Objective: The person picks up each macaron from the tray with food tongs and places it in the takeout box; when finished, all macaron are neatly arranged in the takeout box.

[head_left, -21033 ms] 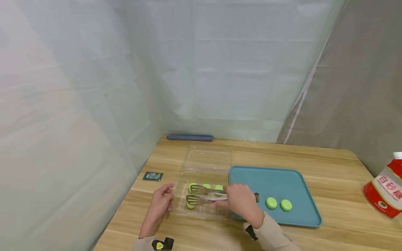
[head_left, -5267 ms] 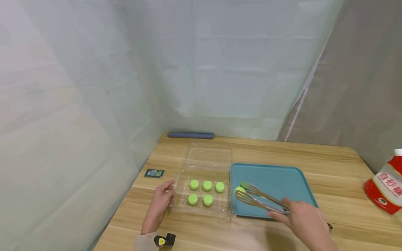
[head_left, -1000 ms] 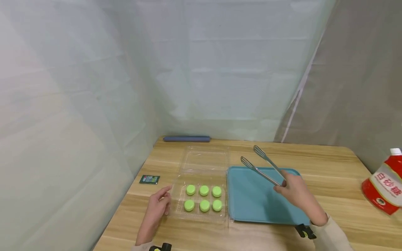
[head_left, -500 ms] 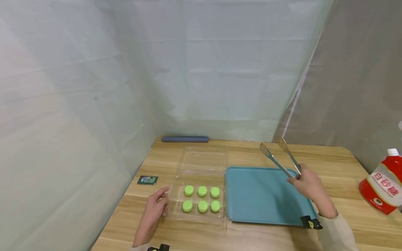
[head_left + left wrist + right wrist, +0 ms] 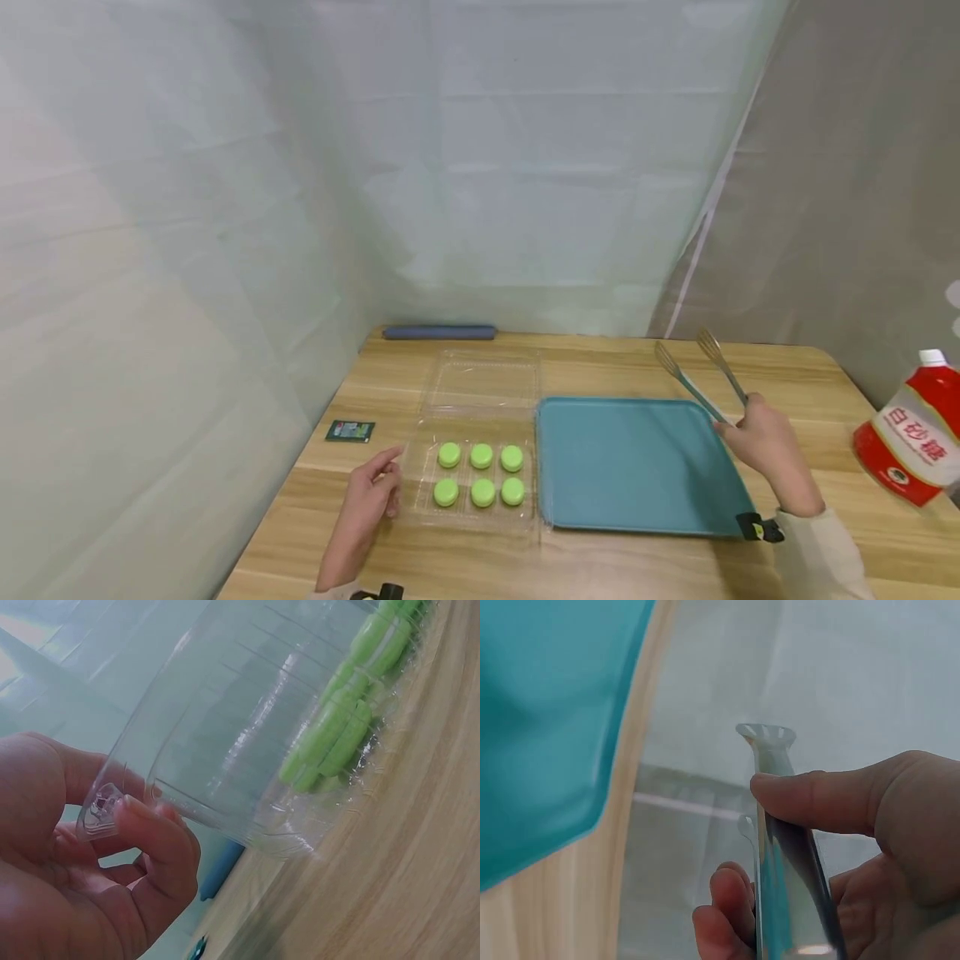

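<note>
My left hand [image 5: 369, 493] pinches the near-left rim of a clear plastic clamshell container [image 5: 468, 431], thumb and fingers curled around its corner in the left wrist view. The lid [image 5: 487, 379] is folded back behind it. Several green macarons [image 5: 482, 456] sit in two rows inside, pale filling showing edge-on in the left wrist view. Metal tongs [image 5: 784, 862] are gripped in my right hand [image 5: 765, 437], spread apart with nothing between their slotted ends. Hand and tongs are over the right side of the blue tray [image 5: 630, 467], which has a bare surface.
A small dark green packet [image 5: 350, 431] lies left of the container. A blue-grey roll [image 5: 439, 332] rests along the table's back edge. At the far right stands a red and white bag with a white cap [image 5: 911, 433]. Pale curtains surround the wooden table [image 5: 600, 567].
Earlier, two macarons lay on the tray, later one between the tongs; all now sit in the container. Over the last second the tongs have moved right. The left hand stays at the rim.
</note>
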`<state>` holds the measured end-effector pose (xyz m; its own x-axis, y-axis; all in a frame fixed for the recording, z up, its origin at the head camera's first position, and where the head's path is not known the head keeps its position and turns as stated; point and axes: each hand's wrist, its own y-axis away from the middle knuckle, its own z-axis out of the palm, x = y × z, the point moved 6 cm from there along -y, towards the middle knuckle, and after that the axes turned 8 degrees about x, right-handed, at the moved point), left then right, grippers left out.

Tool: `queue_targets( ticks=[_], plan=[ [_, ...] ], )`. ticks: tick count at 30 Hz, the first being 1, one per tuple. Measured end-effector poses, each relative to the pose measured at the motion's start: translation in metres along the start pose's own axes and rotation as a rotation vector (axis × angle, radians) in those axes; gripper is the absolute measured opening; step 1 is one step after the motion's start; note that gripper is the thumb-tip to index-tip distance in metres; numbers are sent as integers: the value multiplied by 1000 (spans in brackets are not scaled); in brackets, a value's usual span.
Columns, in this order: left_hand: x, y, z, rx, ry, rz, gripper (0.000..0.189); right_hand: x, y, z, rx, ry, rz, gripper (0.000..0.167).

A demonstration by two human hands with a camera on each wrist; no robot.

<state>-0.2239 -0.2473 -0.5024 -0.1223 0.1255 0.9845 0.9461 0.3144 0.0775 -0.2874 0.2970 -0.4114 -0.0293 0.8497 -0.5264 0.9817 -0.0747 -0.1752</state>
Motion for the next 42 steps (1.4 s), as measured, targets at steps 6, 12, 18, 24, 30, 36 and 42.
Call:
queue_targets(
  ticks=[6,12,18,24,30,36,42],
  plan=[
    [0,-1,0,6,-2,1,47,18,5,-2,20,18,19,65],
    [-1,-1,-1,0,-8,-5,46,38,13,-4,32,60,41,62],
    [-1,-1,-1,-4,-16,-6,46,59,25,-7,62,82,86,62],
    [-1,-2,-1,-4,-30,9,45,77,36,-9,105,108,111,53],
    [-2,-2,-2,-7,-37,0,46,85,42,-11,165,125,100,44],
    [-2,-2,-2,-7,-45,-9,47,97,47,-11,136,134,142,46],
    [0,0,-2,-7,-51,-8,47,111,52,-8,86,162,197,56]
  ],
)
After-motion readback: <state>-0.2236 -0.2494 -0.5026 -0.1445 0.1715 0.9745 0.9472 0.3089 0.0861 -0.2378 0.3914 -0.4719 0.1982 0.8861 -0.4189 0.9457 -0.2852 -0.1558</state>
